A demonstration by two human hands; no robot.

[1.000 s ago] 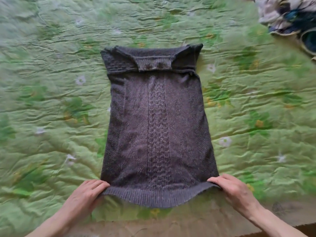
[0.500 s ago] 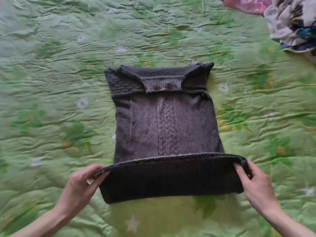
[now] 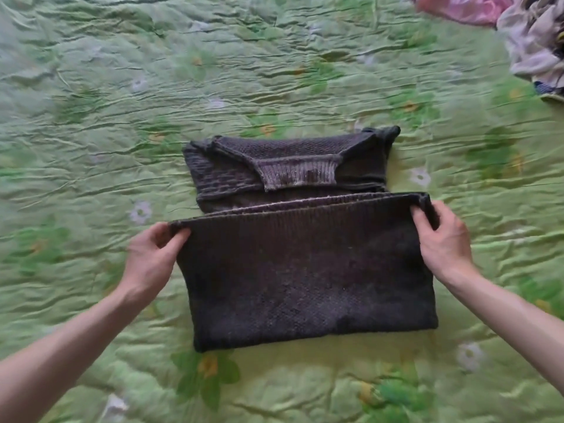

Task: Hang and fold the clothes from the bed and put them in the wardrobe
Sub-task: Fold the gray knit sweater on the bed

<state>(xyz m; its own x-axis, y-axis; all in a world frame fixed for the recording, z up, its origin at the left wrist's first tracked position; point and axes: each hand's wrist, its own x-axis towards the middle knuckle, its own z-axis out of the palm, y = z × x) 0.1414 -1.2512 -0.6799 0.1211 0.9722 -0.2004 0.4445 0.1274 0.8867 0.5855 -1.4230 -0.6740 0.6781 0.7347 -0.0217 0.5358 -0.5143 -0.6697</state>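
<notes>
Two hands: the ribbed hem of a dark grey knitted sweater [image 3: 305, 276] is held at both corners, the left hand [image 3: 149, 264] at the left corner and the right hand [image 3: 442, 242] at the right.
Fingers: on each hand the thumb and fingers are clamped on the hem edge, thumbs on the near face, the other fingers hidden behind the knit.
Position: the sweater is laid on the green flowered bedspread [image 3: 91, 117], near the middle of the view, with its lower half raised and doubled over toward the collar [image 3: 299, 175].
Orientation: the collar end is pointed away from the person and the new fold line is nearest the body; in this doubled state the long axis is run left to right.
Progress: the sleeves appear already tucked in; the crosswise fold is judged about half done, the hem not yet laid down on the shoulders.
Remaining: the hem is to be set down and the bundle carried to the wardrobe, which is not in view; a pile of other clothes [image 3: 531, 47] is left at the far right corner of the bed, beside something pink [image 3: 464, 9].
</notes>
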